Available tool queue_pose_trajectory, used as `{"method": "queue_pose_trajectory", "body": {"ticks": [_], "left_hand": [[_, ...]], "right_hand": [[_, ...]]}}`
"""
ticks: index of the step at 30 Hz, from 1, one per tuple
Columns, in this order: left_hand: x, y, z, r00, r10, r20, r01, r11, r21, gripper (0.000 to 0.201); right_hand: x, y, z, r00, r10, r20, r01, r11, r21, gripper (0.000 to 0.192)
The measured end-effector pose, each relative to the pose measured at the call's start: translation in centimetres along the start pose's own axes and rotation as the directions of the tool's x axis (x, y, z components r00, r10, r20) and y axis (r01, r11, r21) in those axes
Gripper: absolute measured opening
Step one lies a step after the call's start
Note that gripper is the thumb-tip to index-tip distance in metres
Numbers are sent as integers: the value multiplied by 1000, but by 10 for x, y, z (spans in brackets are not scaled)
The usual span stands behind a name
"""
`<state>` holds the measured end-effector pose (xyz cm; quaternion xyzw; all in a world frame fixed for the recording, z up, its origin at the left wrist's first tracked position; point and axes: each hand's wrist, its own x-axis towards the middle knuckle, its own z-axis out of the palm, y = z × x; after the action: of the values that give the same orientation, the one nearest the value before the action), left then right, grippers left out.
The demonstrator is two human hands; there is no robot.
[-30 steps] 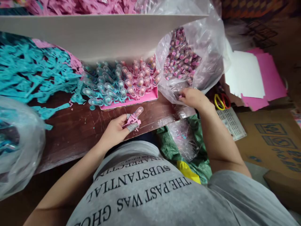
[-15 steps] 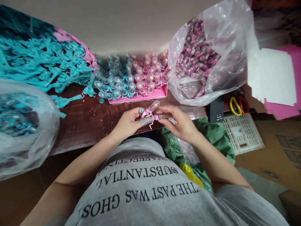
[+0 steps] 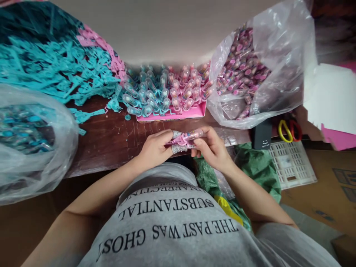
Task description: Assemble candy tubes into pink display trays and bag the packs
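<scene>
At the near edge of the dark wooden worktop [image 3: 105,144], centre of view: one clear capsule tube [image 3: 194,134] seated in one pink plastic holder [image 3: 182,140], held between both hands. Long axis of the tube runs nearly level, left to right, rounded end toward the right and tilted slightly away from the body.

Left hand [image 3: 154,148]: fingers curled and pinching the holder from the left; two fingertips wear glittery silver wraps [image 3: 178,149]. Right hand [image 3: 213,148]: fingers pressed together round the tube's right end, thumb on top. The tube lies between the two sets of fingertips, touching both, just above the worktop edge.

Behind the hands: one pink tray [image 3: 172,115] of finished pieces standing in rows, teal ones to the left, pink ones to the right (too crowded to count).

Far left: a loose heap of teal holders [image 3: 52,70], with a smaller streak of pink holders [image 3: 108,52] along its right side.

Near left: one clear plastic bag [image 3: 30,144] holding teal-capped tubes.

Right of the tray: one open clear bag [image 3: 267,63] of pink-capped tubes.

Further right: one black box [image 3: 261,134], one pair of yellow-and-red scissors [image 3: 287,130], one white slotted basket [image 3: 292,163], sheets of white and pink card [image 3: 333,107].

Below the worktop edge: crumpled green bag [image 3: 258,167].
</scene>
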<state>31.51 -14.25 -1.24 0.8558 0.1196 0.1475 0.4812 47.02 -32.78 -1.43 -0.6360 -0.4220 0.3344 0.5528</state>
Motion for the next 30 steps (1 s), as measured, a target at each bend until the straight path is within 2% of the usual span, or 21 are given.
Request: {"method": "queue_pose_trajectory", "body": {"ticks": [2,4,7,9,10,12,13,14,15,16,17,18,19,20,21,22,23,25,27,30], "left_hand": [[0,-1,-1,997,-81,17,82,990,-113,24],[1,-2,0,988,-155,19,156,963,-219,25],[2,1,3,973,-230,33,229,924,-305,24],[5,6,4,951,-284,121,308,864,-398,23],[6,8,4,930,-308,202,367,815,-448,22],[11,13,3,858,-346,381,505,704,-499,21],[13,15,3,815,-356,457,564,665,-489,22],[15,17,3,779,-357,515,604,648,-464,24],[17,19,3,759,-346,552,615,658,-433,28],[18,21,2,756,-318,573,594,701,-395,30],[20,23,0,779,-282,560,532,770,-352,30],[23,25,-3,830,-242,503,429,853,-297,29],[26,28,-7,900,-192,391,294,931,-218,28],[31,31,-12,964,-123,238,151,983,-103,28],[37,34,-18,996,-30,82,26,999,45,29],[44,36,-23,997,75,-31,-67,977,201,29],[52,38,-29,983,165,-75,-131,933,336,26],[70,39,-36,966,257,21,-234,839,491,25],[85,36,-38,956,252,151,-293,792,536,34],[95,29,-37,958,209,198,-286,772,568,40]], "right_hand": [[0,-3,-2,999,-47,22,47,999,18,40],[0,-10,-5,995,-94,22,96,989,-116,43],[1,-18,-12,997,-71,5,69,949,-307,26],[2,-19,-20,998,-63,17,65,952,-301,37],[3,-20,-26,997,-78,27,83,958,-274,41],[6,-20,-38,985,-155,75,169,955,-246,44],[9,-21,-43,972,-205,116,229,938,-259,56],[12,-22,-48,953,-251,171,292,911,-292,70],[15,-24,-52,926,-293,239,361,873,-327,76],[18,-26,-55,892,-331,306,429,832,-351,70],[21,-28,-58,861,-362,357,484,800,-356,58],[23,-31,-61,839,-391,377,520,780,-347,45],[26,-34,-64,833,-413,368,535,772,-343,36],[28,-36,-68,843,-428,325,529,766,-364,32],[31,-39,-73,865,-431,257,502,756,-420,30],[34,-40,-78,889,-426,170,450,736,-506,29],[38,-41,-82,909,-408,90,375,702,-606,28],[48,-41,-88,945,-327,-10,198,596,-778,24],[59,-40,-87,978,-205,-40,62,468,-882,26],[72,-45,-80,999,-43,4,16,292,-956,33]]}}
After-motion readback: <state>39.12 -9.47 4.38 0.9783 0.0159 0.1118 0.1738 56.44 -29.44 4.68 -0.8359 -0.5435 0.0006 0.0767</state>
